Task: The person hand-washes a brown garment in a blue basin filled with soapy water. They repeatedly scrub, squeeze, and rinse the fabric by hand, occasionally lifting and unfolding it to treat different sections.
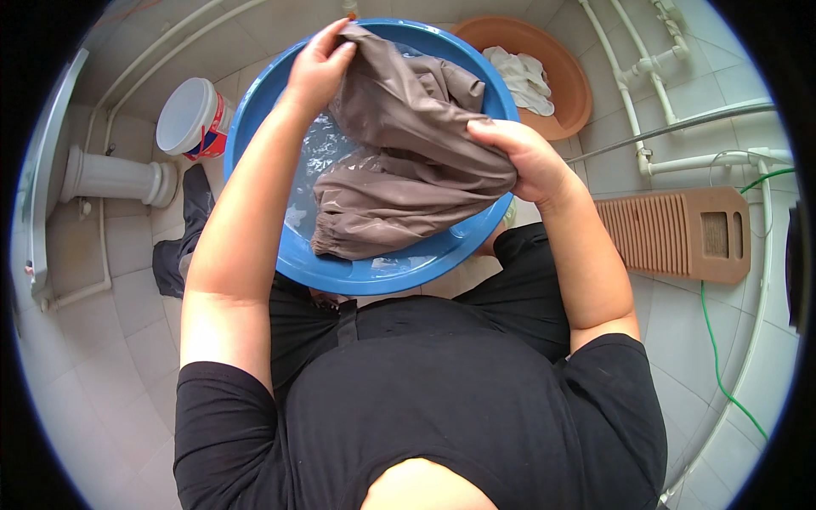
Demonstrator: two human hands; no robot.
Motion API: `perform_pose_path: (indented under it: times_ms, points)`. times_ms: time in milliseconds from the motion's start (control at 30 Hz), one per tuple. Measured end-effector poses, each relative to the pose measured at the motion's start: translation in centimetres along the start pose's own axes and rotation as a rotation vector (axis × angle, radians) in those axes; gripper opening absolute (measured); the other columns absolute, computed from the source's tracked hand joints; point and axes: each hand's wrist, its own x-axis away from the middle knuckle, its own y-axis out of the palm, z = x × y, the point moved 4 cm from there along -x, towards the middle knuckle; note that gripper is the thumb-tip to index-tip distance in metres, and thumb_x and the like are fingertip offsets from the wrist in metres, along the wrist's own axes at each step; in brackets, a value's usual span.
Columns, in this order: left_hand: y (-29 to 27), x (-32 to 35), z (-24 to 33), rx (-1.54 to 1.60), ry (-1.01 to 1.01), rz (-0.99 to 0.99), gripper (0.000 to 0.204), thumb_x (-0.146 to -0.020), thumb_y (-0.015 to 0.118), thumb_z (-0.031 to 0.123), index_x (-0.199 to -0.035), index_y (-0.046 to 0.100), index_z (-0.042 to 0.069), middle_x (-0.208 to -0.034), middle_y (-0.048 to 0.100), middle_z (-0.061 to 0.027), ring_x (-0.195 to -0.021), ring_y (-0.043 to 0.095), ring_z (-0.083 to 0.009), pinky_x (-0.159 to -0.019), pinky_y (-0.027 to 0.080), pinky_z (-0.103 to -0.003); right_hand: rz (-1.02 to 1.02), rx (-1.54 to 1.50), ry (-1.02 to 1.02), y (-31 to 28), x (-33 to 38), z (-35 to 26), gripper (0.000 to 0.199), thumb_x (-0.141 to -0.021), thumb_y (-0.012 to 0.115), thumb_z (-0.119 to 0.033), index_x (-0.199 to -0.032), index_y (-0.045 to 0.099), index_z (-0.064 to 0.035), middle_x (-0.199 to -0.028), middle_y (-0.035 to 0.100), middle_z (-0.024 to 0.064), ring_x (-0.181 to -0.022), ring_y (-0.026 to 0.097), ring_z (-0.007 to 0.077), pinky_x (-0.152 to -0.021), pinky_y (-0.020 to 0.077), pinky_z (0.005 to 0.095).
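head view: both hands (321, 68) (534, 161) grip brown cloth (391, 110) over a blue basin (374, 278), pale tiles (93, 357) around.

Your left arm (245, 212) extends forward, slightly bent; left hand (320, 66) in a pinch grip. Your right forearm (586, 251) angles inward from the elbow (602, 323); right hand (529, 160) clasped, thumb (486, 129) pointing left, nearer your torso (425, 399).
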Motion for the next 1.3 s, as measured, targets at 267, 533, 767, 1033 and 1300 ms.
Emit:
perform_pose_path:
  times_ms: [267,533,767,1033,1300]
  points:
    - [2.7,4.3,-5.8,-0.389,-0.138,-0.030,0.014,-0.086,0.058,0.014,-0.094,0.055,0.003,-0.077,0.059,-0.0031,-0.070,0.057,-0.0100,-0.063,0.045,-0.024,0.172,-0.489,-0.344,-3.0,-0.7,-1.2,0.040,-0.095,0.033,-0.032,-0.118,0.049,-0.0029,-0.120,0.054,0.0106,-0.109,0.051,0.0236,-0.099,0.0367,0.0372]
    - [2.4,10.2,-10.1,-0.824,-0.699,-0.342,0.039,-0.071,0.057,0.027,-0.103,0.064,0.006,-0.101,0.062,-0.0184,-0.099,0.059,-0.0301,-0.088,0.044,-0.035,0.161,-0.385,-0.443,-0.8,0.1,-1.9,0.045,-0.095,0.034,-0.035,-0.127,0.041,-0.0039,-0.128,0.048,0.0106,-0.118,0.045,0.0244,-0.103,0.0316,0.0392]
    - [4.4,9.9,-8.0,-0.449,-0.637,-0.334,0.050,-0.078,0.061,0.041,-0.112,0.059,0.004,-0.113,0.059,-0.0142,-0.105,0.057,-0.0255,-0.090,0.042,-0.032,0.083,-0.348,-0.423,0.6,0.0,-2.2,0.046,-0.095,0.035,-0.036,-0.127,0.041,-0.0037,-0.127,0.048,0.0104,-0.118,0.045,0.0243,-0.103,0.0315,0.0386]
    - [5.0,9.0,-4.9,0.629,-0.540,-0.076,0.082,-0.079,0.059,0.006,-0.142,0.006,0.008,-0.136,0.036,-0.0148,-0.122,0.039,-0.0243,-0.103,0.029,-0.035,-0.088,-0.255,-0.407,1.7,0.2,-2.3,0.047,-0.091,0.041,-0.034,-0.128,0.041,-0.0040,-0.126,0.049,0.0109,-0.118,0.045,0.0254,-0.101,0.0322,0.0388]
    - [4.9,7.4,-5.4,1.123,-0.551,-0.095,0.085,-0.076,0.046,0.069,-0.126,0.038,0.000,-0.127,0.048,-0.0160,-0.122,0.042,-0.0292,-0.104,0.031,-0.043,-0.150,-0.385,-0.440,1.2,0.1,-3.5,0.047,-0.086,0.047,-0.036,-0.121,0.047,-0.0052,-0.120,0.053,0.0097,-0.114,0.048,0.0246,-0.100,0.0333,0.0386]
